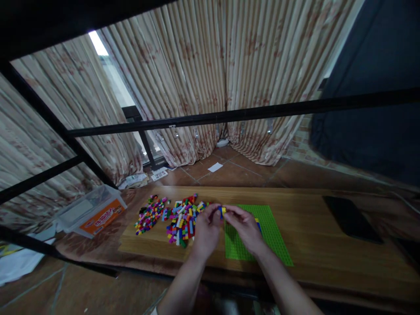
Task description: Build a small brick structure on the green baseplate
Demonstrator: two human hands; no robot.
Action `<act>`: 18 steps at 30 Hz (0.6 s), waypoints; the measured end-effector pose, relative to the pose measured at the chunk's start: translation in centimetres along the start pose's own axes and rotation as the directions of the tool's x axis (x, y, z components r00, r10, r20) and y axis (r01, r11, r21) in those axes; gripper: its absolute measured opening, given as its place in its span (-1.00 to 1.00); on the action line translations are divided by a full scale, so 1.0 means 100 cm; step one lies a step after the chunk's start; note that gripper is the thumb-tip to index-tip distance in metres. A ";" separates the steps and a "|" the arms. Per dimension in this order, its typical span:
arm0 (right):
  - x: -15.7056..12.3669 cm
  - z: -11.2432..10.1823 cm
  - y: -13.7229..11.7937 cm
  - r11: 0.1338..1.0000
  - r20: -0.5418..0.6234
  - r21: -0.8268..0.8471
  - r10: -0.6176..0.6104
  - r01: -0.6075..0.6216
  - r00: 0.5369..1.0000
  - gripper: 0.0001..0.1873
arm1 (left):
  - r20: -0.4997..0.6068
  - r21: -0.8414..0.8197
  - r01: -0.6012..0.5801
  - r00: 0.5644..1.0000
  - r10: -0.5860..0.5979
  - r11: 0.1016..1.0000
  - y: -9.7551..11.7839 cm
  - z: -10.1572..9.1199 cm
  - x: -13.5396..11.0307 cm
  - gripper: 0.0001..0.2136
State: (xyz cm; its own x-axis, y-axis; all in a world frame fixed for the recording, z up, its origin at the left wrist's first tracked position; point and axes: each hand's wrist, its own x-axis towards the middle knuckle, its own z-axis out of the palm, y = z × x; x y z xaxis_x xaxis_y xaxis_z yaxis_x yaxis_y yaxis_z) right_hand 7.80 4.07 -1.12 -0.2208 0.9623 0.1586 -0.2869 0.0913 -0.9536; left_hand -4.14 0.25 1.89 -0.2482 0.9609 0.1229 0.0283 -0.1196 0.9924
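My left hand [206,229] and my right hand [244,227] meet above the wooden table [311,236], fingers pinched together on a small cluster of bricks [222,211] in blue and yellow. Just beneath and to the right lies a green baseplate [272,238], partly covered by my right hand. Left of my hands is a pile of loose coloured bricks [180,216], with a smaller heap [149,215] further left. More bricks on the baseplate near my right hand are mostly hidden.
A clear plastic box with an orange label [90,211] sits off the table's left end. A dark flat object [351,218] lies at the right of the table. Black metal frame bars [229,116] cross the view; curtains hang behind.
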 end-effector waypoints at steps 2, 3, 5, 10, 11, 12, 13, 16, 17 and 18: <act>0.003 -0.005 0.000 0.999 -0.085 0.010 -0.038 0.039 0.996 -0.75 | 0.012 0.123 -0.105 0.994 0.104 0.987 0.001 0.011 0.004 -0.79; 0.005 -0.008 -0.001 0.998 -0.129 0.021 -0.051 0.055 0.990 -0.77 | 0.018 0.156 -0.138 0.990 0.137 0.978 0.001 0.017 0.005 -0.79; 0.008 -0.015 -0.004 0.996 -0.204 0.040 -0.068 0.078 0.977 -0.79 | 0.035 0.159 -0.170 0.985 0.166 0.973 0.001 0.027 0.009 -0.77; 0.009 -0.033 -0.009 0.985 -0.253 -0.082 -0.168 0.152 0.953 -0.83 | 0.126 -0.016 -0.042 0.991 0.044 0.999 -0.003 0.041 0.020 -0.71; 0.008 -0.036 -0.009 0.973 -0.229 -0.159 -0.199 0.165 0.953 -0.85 | 0.133 -0.067 0.021 0.991 -0.012 0.998 -0.004 0.042 0.022 -0.70; 0.006 -0.039 -0.009 0.955 -0.201 -0.240 -0.225 0.175 0.954 -0.86 | 0.136 -0.116 0.084 0.988 -0.068 0.990 -0.004 0.043 0.023 -0.69; 0.005 -0.040 -0.008 0.932 -0.170 -0.314 -0.242 0.180 0.955 -0.87 | 0.140 -0.160 0.141 0.983 -0.119 0.977 -0.005 0.044 0.024 -0.68; 0.002 -0.040 -0.008 0.885 -0.102 -0.426 -0.252 0.187 0.962 -0.87 | 0.174 -0.266 0.266 0.959 -0.225 0.927 -0.006 0.043 0.026 -0.67; 0.002 -0.038 -0.009 0.886 -0.097 -0.424 -0.247 0.185 0.964 -0.87 | 0.184 -0.298 0.298 0.950 -0.252 0.907 -0.007 0.041 0.027 -0.66; 0.002 -0.037 -0.010 0.897 -0.107 -0.404 -0.240 0.178 0.965 -0.86 | 0.187 -0.327 0.323 0.943 -0.274 0.888 -0.008 0.039 0.028 -0.65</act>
State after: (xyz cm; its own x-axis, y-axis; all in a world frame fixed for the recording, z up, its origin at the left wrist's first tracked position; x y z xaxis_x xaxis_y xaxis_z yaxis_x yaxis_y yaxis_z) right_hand 11.44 5.11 -1.09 -0.0446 0.9341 0.3543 0.0794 0.3568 -0.9308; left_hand -1.05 4.01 1.47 -0.0613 0.9859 -0.1560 -0.3721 0.1225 0.9201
